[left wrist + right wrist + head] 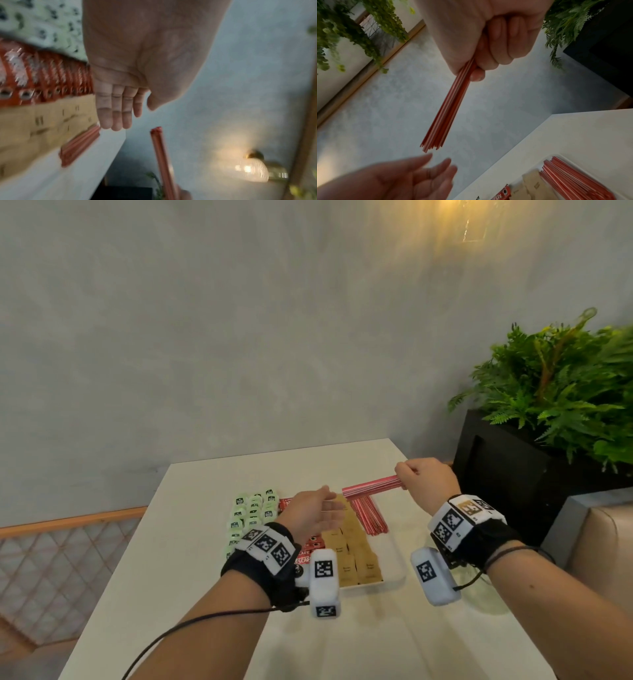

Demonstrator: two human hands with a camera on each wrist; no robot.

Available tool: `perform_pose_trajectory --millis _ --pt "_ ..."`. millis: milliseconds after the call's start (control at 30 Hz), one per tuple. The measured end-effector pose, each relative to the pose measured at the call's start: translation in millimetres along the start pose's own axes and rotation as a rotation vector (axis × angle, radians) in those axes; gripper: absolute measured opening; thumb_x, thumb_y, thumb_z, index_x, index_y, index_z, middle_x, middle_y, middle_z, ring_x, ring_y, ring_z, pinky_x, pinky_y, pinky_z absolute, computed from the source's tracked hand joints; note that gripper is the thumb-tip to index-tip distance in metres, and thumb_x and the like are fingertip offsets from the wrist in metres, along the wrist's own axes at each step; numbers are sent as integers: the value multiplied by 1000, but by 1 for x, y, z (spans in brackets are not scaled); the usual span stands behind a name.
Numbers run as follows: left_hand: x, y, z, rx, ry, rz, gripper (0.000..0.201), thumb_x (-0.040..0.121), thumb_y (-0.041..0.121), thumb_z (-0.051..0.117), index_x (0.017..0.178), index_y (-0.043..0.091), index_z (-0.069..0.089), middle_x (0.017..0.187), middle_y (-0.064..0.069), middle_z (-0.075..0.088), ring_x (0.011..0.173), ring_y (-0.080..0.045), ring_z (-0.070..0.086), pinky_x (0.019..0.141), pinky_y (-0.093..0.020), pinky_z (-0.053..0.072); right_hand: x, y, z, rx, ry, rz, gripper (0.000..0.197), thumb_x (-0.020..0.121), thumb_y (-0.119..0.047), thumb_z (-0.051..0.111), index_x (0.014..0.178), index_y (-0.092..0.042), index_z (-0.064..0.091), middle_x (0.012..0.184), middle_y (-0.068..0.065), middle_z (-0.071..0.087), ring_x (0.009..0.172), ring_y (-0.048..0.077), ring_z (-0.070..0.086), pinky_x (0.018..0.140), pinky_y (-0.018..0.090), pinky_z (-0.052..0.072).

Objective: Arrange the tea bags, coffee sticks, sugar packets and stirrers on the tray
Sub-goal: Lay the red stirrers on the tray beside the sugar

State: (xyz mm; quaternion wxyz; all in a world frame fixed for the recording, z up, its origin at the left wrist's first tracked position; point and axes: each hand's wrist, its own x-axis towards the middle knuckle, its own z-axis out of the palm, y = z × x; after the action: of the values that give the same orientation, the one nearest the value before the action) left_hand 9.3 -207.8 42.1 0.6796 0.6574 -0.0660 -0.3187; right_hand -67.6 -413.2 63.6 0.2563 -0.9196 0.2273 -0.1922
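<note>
My right hand [423, 481] grips a bundle of red-and-white stirrers [371, 486] above the far right of the white tray [394, 542], held level and pointing left; the right wrist view shows the fist [494, 44] closed round the bundle [447, 112]. My left hand [313, 513] hovers open, palm up, fingers straight [116, 108], just short of the bundle's free end [157, 130]. On the tray lie green tea bags [251, 510], red coffee sticks [308, 549], brown sugar packets [356, 553] and more stirrers [370, 515].
The tray sits on a white table [191, 577] against a grey wall. A black planter [507, 474] with ferns [555, 392] stands at the table's right. A beige seat [599, 542] is further right, a wooden lattice rail [51, 559] to the left.
</note>
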Motion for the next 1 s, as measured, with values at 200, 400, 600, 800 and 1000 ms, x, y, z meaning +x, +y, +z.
perform_pose_trajectory --millis 200,400,600,800,1000 --pt "9 2 25 -411 -2 -68 44 105 31 43 121 -8 51 124 -24 55 112 -34 61 74 -35 60 -9 -8 21 7 11 -55 42 94 -34 41 57 -16 44 55 4 48 52 19 43 54 32 35" --pt "11 -13 28 565 -176 144 35 99 48 48 81 18 53 71 7 49 62 -8 47 62 -22 43 -6 -5 18 -70 -72 -73 40 94 -33 44 57 -18 42 55 2 47 54 21 45 54 33 35" --pt "5 -17 34 775 -430 165 28 100 40 52 84 18 56 75 0 60 64 -11 58 73 -29 52 4 5 19 -79 -224 -111 39 90 -30 52 55 -15 42 56 2 45 55 18 42 52 30 31" --pt "15 -34 35 767 -471 135 30 102 38 47 77 21 47 63 9 42 54 -10 41 62 -28 41 6 18 18 155 -205 -76 44 97 -53 38 86 -20 65 74 -6 63 68 13 59 71 32 46" --pt "32 -42 38 776 -435 111 31 101 40 48 80 18 51 64 8 48 53 -10 48 70 -37 50 2 26 47 560 -441 59 83 79 -83 32 143 -31 42 136 -9 55 123 5 53 111 38 36"
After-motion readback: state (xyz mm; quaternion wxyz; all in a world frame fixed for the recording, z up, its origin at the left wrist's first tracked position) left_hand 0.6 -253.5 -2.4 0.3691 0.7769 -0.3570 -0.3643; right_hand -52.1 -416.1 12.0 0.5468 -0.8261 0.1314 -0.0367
